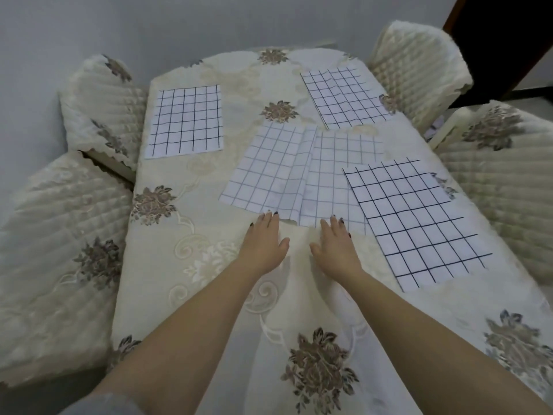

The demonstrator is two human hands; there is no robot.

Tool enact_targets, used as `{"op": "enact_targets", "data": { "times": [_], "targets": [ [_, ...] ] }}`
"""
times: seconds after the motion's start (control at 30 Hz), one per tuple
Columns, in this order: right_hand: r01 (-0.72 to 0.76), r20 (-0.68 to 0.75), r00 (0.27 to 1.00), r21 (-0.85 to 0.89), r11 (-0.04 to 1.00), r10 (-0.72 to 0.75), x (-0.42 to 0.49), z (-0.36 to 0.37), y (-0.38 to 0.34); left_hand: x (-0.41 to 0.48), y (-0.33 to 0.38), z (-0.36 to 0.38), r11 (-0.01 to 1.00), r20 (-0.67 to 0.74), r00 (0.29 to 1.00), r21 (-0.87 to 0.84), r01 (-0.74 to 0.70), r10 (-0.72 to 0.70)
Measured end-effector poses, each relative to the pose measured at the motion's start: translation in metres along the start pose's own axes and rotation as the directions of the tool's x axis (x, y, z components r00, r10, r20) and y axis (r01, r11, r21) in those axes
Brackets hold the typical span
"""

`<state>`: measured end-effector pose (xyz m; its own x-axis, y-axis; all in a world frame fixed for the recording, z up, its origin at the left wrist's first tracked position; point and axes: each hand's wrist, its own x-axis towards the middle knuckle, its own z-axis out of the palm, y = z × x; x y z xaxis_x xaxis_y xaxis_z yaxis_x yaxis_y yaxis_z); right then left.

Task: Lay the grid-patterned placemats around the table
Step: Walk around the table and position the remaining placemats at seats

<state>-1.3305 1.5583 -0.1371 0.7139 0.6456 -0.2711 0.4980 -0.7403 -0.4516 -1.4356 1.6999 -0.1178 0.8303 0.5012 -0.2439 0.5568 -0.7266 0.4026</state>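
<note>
White placemats with a dark grid lie on the cream floral tablecloth (191,265). One placemat (185,121) lies flat at the far left, one (344,97) at the far right, one (419,223) at the near right. In the middle, a paler placemat (266,166) overlaps another (332,178) lying under it. My left hand (264,241) and my right hand (336,244) rest flat on the cloth, fingers spread. Their fingertips touch the near edge of the two middle placemats. Neither hand holds anything.
Chairs with quilted cream covers stand around the table: two on the left (101,106) (59,253) and two on the right (419,67) (502,175). A grey wall lies behind, and a dark doorway (508,40) opens at the far right.
</note>
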Motion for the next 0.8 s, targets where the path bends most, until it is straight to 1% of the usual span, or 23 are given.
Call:
{"op": "enact_targets", "data": {
  "times": [0.07,0.13,0.2,0.3,0.47,0.67,0.8],
  "targets": [
    [0.006,0.028,1.000,-0.094,0.996,-0.003,0.014,0.002,0.002,0.017,0.001,0.007,0.995,0.053,0.999,0.094,-0.015,0.010],
    [0.013,0.055,0.998,-0.146,0.989,-0.005,0.023,0.006,0.004,0.029,0.002,0.015,0.987,0.064,0.997,0.153,-0.040,0.030],
    [0.024,0.059,0.998,-0.191,0.981,-0.013,0.029,0.011,0.007,0.036,0.003,0.022,0.982,0.056,0.998,0.180,-0.051,0.042],
    [0.028,0.028,0.999,-0.234,0.972,-0.022,0.033,0.018,0.010,0.040,0.003,0.032,0.975,0.050,0.998,0.217,-0.045,0.035],
    [0.027,0.008,1.000,-0.233,0.972,-0.026,0.031,0.023,0.011,0.037,0.001,0.039,0.972,0.032,0.999,0.236,-0.013,0.006],
    [0.030,0.046,0.999,-0.227,0.973,-0.020,0.025,0.023,0.013,0.023,0.001,0.039,0.973,0.022,0.999,0.229,0.022,-0.028],
    [0.038,0.070,0.997,-0.231,0.972,-0.022,0.011,0.025,0.011,0.007,-0.004,0.039,0.969,0.048,0.996,0.242,0.057,-0.071]
  ]
}}
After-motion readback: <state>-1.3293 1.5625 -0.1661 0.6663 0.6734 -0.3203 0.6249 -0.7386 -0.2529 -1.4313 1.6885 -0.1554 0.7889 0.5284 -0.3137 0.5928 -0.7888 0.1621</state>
